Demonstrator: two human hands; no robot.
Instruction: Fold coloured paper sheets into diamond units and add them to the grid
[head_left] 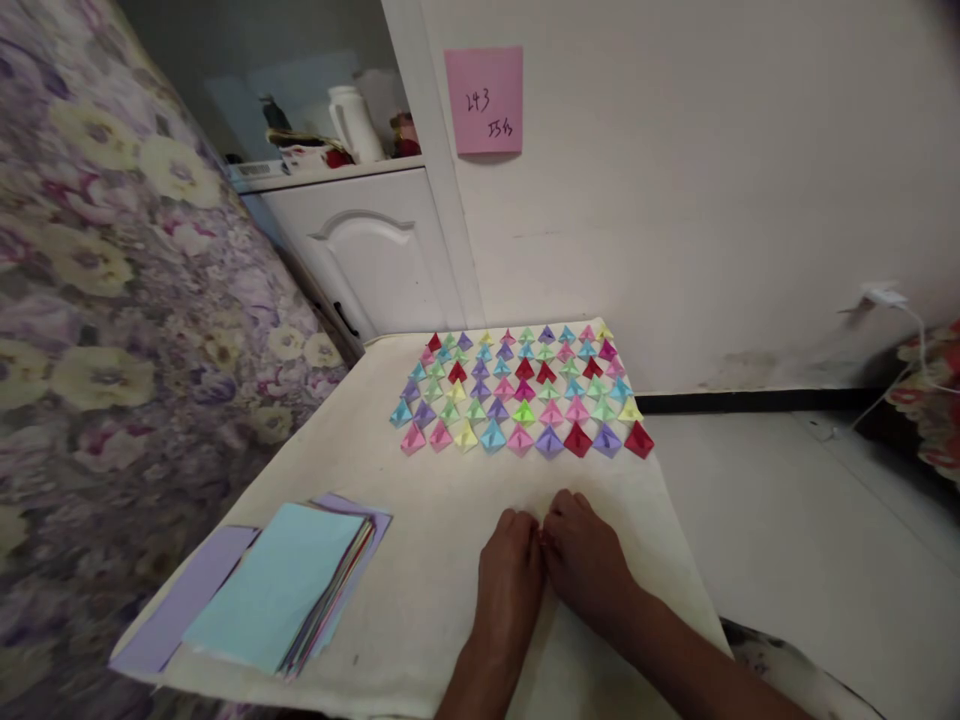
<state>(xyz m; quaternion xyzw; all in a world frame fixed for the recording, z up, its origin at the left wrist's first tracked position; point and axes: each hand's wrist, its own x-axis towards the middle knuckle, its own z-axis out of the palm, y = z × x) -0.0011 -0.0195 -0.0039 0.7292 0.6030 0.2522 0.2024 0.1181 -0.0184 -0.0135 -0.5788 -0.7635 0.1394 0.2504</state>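
Note:
My left hand [511, 570] and my right hand [585, 555] meet over the front part of the table, fingers curled and pressed together. A tiny reddish bit [542, 538] shows between the fingertips; the fingers hide the rest, so I cannot make out what it is. Beyond the hands, several rows of small folded paper pieces [523, 412] stand on the table in red, pink, blue, purple, green and yellow. To the left lies a stack of coloured paper sheets [281, 580], light blue on top. A purple sheet [195, 590] sticks out beside it.
A cream cloth covers the table [427, 570], whose far edge stands near a white wall [675, 180]. A pink note [484, 100] hangs there. On the left are a floral curtain [150, 350] and a white cabinet [367, 250] with a jug [355, 124] on its shelf.

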